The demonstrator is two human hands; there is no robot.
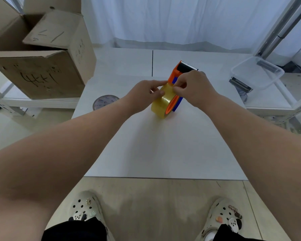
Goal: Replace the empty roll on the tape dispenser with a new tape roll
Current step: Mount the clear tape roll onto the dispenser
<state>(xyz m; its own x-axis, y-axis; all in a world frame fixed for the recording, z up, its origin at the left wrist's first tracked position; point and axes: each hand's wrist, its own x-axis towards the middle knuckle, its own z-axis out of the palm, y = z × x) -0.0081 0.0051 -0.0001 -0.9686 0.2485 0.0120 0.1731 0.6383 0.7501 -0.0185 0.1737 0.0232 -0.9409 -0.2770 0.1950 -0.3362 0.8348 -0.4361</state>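
Note:
An orange and blue tape dispenser (176, 70) lies on the white table (163, 145), its toothed blade pointing away from me. A yellowish new tape roll (161, 105) sits in the dispenser's near end. My left hand (142, 96) grips the roll's left side, thumb and forefinger on its top. My right hand (193, 87) covers the dispenser's middle and pinches at the top of the roll; whether it holds a loose tape end is hidden. A flat grey empty roll core (104, 101) lies at the table's left edge.
Open cardboard boxes (42, 54) stand on a shelf at the left. A clear plastic container (257, 72) rests on a shelf at the right, beside metal frame posts. A white curtain hangs behind the table. My feet in pale clogs stand on the floor below.

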